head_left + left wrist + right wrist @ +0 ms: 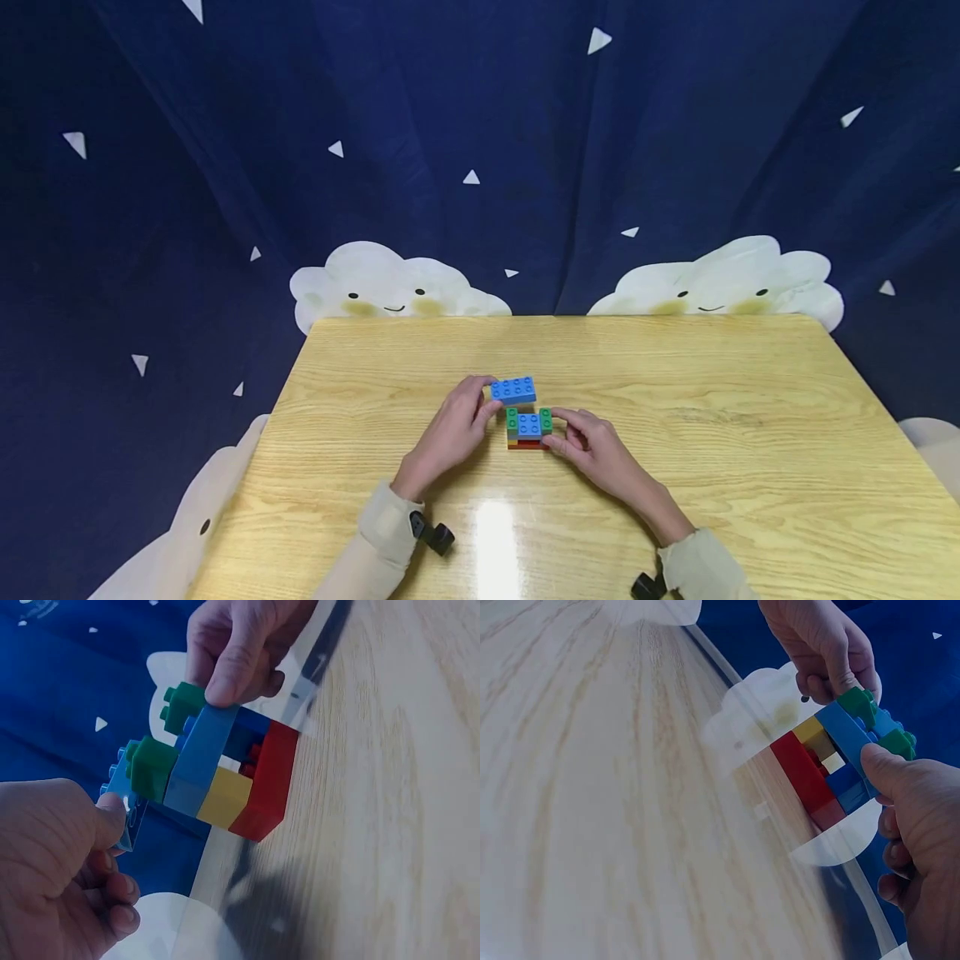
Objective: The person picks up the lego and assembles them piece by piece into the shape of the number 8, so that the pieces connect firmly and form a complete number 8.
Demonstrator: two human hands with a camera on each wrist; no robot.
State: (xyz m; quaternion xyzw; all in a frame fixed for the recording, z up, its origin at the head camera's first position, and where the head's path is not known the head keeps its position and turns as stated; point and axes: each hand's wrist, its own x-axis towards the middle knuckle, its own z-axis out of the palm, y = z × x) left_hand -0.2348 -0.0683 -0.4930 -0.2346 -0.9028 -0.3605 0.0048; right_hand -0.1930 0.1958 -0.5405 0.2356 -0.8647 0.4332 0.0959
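My left hand (452, 423) pinches the left end of a loose blue brick (513, 390) between thumb and fingers, behind a small brick stack. A red brick (270, 784) forms the bottom of the stack. On it sit a yellow brick (225, 796) at the left and a dark blue brick (846, 787) at the right, with a gap between. A lighter blue brick (199, 761) bridges them, topped by a green brick (154, 769) at each end. My right hand (596, 450) grips the stack's right end, thumb on the near side. Its fingertips behind are partly hidden.
The stack stands on a wooden table (675, 383), in the middle of its width. A dark blue curtain (450, 100) with white triangles and clouds hangs behind the table's far edge. Both forearms come in from the near side, each with a black wrist camera (441, 540).
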